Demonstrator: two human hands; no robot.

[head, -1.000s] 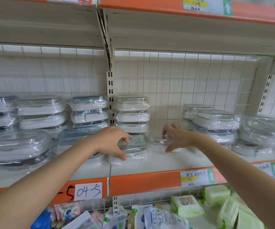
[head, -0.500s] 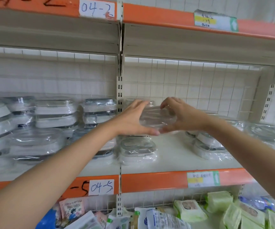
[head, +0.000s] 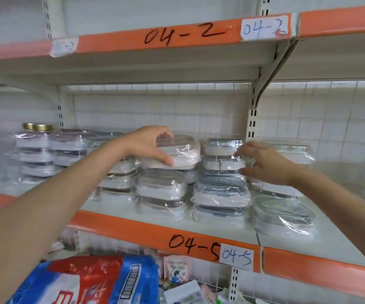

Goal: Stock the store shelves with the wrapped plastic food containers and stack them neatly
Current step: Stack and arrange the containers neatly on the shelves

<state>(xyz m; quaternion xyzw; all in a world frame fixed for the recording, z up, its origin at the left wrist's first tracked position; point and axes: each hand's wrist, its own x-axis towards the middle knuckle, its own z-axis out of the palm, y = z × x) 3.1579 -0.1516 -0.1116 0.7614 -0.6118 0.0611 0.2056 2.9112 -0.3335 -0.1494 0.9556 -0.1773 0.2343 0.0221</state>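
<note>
My left hand (head: 149, 144) grips a wrapped plastic container (head: 180, 151) with fingers over its lid and thumb under its front edge. That container sits on top of a stack of wrapped containers (head: 161, 189) in the middle of the shelf (head: 238, 234). My right hand (head: 259, 162) is beside it, fingers spread and relaxed, touching the side of a taller stack (head: 222, 183) to the right. It holds nothing. More stacks of wrapped containers (head: 35, 155) line the shelf further left.
A single wrapped container (head: 283, 213) lies flat on the shelf at the right front. The upper shelf's orange edge (head: 177, 36) hangs above. Below the shelf lie a red and blue bag (head: 85, 281) and small packets. A metal upright (head: 253, 119) stands behind the stacks.
My view has swung left. The container that both hands held in the air has moved left onto a stack, now held by my left hand alone. My right hand has let go.
</note>
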